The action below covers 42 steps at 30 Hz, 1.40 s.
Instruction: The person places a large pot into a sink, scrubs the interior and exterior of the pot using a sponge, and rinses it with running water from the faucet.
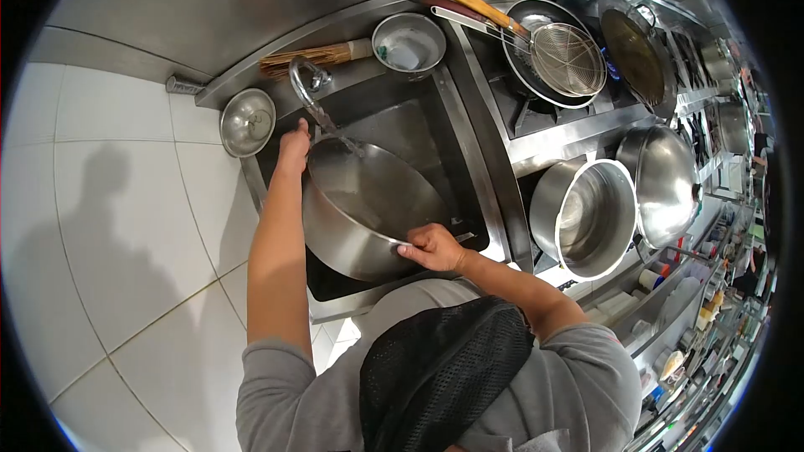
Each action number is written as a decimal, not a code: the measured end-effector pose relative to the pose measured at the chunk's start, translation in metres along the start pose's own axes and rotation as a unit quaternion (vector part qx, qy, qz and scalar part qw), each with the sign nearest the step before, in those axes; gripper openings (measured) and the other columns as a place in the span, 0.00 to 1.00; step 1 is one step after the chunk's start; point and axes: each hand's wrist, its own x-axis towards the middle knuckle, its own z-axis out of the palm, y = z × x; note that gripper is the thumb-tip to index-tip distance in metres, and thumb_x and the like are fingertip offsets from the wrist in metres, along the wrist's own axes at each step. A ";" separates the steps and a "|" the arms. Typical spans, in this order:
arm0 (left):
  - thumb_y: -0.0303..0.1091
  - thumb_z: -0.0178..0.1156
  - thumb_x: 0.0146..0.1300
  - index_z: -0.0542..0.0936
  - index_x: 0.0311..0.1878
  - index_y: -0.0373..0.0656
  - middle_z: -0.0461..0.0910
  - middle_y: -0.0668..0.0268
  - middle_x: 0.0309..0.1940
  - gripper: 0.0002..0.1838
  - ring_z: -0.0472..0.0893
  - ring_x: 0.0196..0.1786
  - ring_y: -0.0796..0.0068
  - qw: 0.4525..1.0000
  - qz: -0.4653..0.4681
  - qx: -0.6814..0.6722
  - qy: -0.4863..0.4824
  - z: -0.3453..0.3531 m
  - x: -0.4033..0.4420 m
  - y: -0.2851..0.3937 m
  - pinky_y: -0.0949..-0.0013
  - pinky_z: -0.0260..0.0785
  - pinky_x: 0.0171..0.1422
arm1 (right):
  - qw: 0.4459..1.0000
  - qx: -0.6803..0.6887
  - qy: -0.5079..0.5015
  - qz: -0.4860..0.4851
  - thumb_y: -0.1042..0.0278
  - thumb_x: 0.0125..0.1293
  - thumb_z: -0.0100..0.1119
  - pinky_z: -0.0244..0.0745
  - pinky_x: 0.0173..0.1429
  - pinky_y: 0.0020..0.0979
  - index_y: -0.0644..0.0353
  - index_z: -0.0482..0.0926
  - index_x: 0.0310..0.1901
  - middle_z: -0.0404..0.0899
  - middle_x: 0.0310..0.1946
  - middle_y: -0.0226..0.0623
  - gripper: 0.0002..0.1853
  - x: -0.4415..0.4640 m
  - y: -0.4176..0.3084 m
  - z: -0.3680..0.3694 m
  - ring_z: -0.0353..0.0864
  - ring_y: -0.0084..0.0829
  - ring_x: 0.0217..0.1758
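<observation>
A large steel pot point(352, 247) sits tilted in the sink point(477, 163), its mouth toward the faucet. From the curved faucet point(303, 88) water runs into the pot, and some water shows inside. My left hand point(295, 149) is closed at the pot's far left side, beside the faucet; the part it grips is mostly hidden. With the thumb on the outside, my right hand point(431, 247) grips the pot's near right rim.
Metal bowls point(249, 122) point(409, 42) and a bamboo brush point(314, 57) lie along the sink's edge. To the right, a wok point(536, 12) with a wire strainer point(569, 59) rests on the stove, near a lit flame point(612, 69). An open pot point(593, 218) and domed lid point(666, 184) stand closer.
</observation>
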 end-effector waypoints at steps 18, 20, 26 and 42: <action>0.45 0.58 0.81 0.83 0.28 0.36 0.82 0.47 0.26 0.26 0.81 0.34 0.43 0.932 0.303 0.197 0.014 0.032 -0.308 0.005 0.45 0.69 0.42 | 0.872 0.399 -0.033 0.280 0.42 0.84 0.52 0.82 0.55 0.40 0.64 0.88 0.52 0.88 0.51 0.39 0.29 0.181 -0.021 -0.008 0.87 0.34 0.51; 0.44 0.58 0.80 0.81 0.28 0.35 0.81 0.47 0.27 0.25 0.80 0.36 0.42 0.930 0.300 0.211 0.016 0.041 -0.327 0.006 0.44 0.68 0.42 | 0.794 0.526 -0.129 0.275 0.45 0.79 0.61 0.82 0.54 0.38 0.65 0.87 0.54 0.86 0.56 0.39 0.25 0.235 -0.007 0.019 0.85 0.34 0.52; 0.43 0.62 0.79 0.85 0.38 0.33 0.82 0.48 0.30 0.20 0.82 0.36 0.54 0.935 0.290 0.168 -0.117 0.027 -0.339 -0.002 0.53 0.70 0.43 | 0.949 0.133 -0.182 0.222 0.55 0.66 0.74 0.81 0.36 0.45 0.69 0.89 0.41 0.88 0.37 0.45 0.20 0.247 -0.001 0.052 0.86 0.35 0.34; 0.58 0.67 0.72 0.74 0.72 0.24 0.78 0.37 0.69 0.43 0.75 0.76 0.41 0.935 0.096 0.337 0.050 -0.067 -0.135 -0.052 0.53 0.67 0.81 | 0.812 -0.363 -0.455 -0.046 0.57 0.69 0.70 0.82 0.60 0.52 0.63 0.89 0.49 0.90 0.45 0.51 0.17 0.098 -0.115 -0.017 0.88 0.55 0.56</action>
